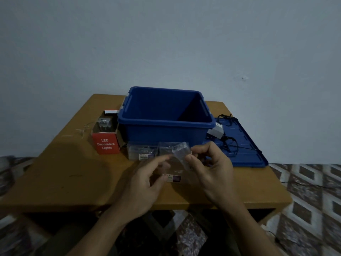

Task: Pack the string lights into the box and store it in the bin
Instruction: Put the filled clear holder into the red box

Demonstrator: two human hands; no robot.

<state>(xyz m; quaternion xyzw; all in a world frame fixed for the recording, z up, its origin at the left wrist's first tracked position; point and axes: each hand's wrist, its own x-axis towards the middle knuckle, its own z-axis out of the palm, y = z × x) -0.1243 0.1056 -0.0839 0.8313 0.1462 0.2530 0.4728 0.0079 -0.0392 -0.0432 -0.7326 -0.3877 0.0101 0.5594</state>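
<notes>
Two hands on one little clear packet (180, 152), why both?

Look at the fingertips. The right thumb and forefinger (190, 158) pinch its upper edge, and the left fingers (164, 160) curl in to nip the side nearer them. I'd guess that's to pull the mouth apart, since thin film like that won't open one-handed.

So neither hand is free?

No. The right hand (212, 172) and the left hand (147, 182) both grip it, raised just above the wooden table (73, 172), close to the person's chest where they can see into it.

Is that label below the thumbs part of it?

I can't tell; it's blurred. It may be the packet's lower end or another one lying flat.

Where are the lights themselves?

The black string lights (227, 144) lie in a loose tangle with a white adapter (216, 131) on the blue lid (247, 152), off to the right. They aren't packed yet.

And the box?

The red LED Decorative Lights box (106, 144) stands open at the left, touching the blue bin (166, 133), with something clear inside it. More clear packets (142, 151) sit against the bin's front wall.

Why is the bin in the middle with its lid off?

It's within easy reach from either side, I'd say, ready to take the box last.
</notes>
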